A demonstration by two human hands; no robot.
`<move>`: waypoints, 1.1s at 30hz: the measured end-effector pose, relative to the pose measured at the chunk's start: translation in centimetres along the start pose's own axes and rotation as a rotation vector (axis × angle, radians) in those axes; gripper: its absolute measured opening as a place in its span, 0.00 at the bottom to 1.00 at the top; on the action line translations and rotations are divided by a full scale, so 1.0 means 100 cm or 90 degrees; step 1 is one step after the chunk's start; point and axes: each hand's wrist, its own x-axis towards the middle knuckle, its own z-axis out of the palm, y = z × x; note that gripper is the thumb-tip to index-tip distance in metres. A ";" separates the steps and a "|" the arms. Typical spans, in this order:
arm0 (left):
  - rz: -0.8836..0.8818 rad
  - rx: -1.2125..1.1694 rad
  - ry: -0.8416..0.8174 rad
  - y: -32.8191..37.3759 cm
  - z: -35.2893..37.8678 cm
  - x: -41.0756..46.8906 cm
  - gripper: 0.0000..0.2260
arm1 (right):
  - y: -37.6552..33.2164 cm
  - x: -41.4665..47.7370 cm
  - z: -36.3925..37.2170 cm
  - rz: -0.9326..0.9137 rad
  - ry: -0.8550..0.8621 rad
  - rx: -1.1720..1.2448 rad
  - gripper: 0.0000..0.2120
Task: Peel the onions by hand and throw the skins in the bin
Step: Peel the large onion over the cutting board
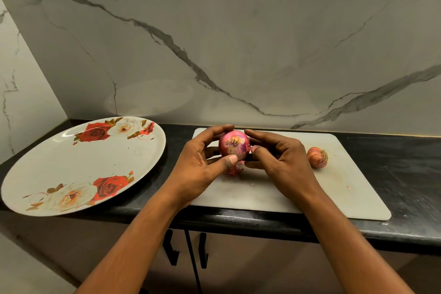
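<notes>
Peeling under way: a person's left hand and right hand hold a round red onion, its papery skin patchy and torn, just above a pale grey rectangular plastic cutting board on a black stone counter. The left fingers curl round the onion's far side, and the thumb presses its lower front. The right fingers curl against the onion's right side with the thumb tip at the skin; whether it pinches a loose flap is hard to tell from this angle. A scrap of pink onion skin shows just below the left thumb, over the board. A smaller unpeeled onion, rootlets showing, rests on the board to the right, apart from the hands. A large round white plate printed with red and white roses sits on the counter just left of the board. A white marble wall with grey veins rises behind.
</notes>
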 end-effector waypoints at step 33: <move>-0.012 -0.061 0.039 0.003 0.001 0.000 0.24 | 0.003 -0.001 -0.001 -0.009 0.083 -0.132 0.13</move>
